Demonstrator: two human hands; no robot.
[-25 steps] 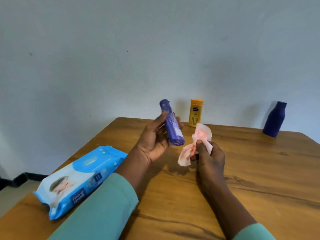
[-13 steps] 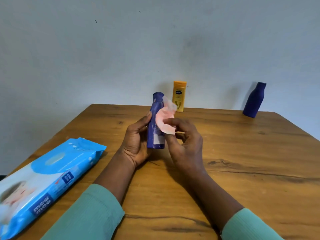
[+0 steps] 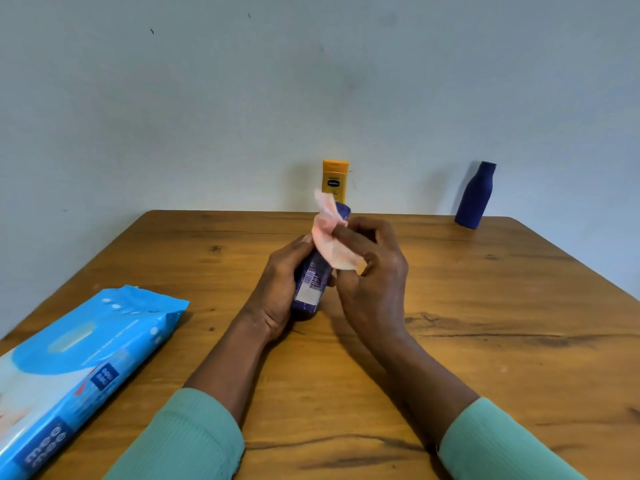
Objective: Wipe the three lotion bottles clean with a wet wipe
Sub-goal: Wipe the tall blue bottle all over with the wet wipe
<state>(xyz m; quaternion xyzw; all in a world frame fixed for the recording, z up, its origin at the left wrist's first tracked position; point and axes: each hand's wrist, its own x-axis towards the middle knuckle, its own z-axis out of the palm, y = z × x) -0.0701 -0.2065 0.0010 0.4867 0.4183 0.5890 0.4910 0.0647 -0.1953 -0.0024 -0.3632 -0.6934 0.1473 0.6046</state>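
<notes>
My left hand grips a slim dark-blue lotion bottle over the middle of the wooden table, its top tilted away from me. My right hand pinches a crumpled pinkish wet wipe and presses it against the upper part of that bottle. A yellow lotion bottle stands upright at the table's far edge, partly behind the wipe. A dark-blue bottle with a rounded shoulder stands at the far right edge near the wall.
A blue pack of wet wipes lies flat at the table's left front, reaching past the frame's left edge. A pale wall rises right behind the table.
My right hand brought the wipe from beside the bottle onto it and slid it along the upper part. The bottle went from tilted to more upright. The view shifted.
</notes>
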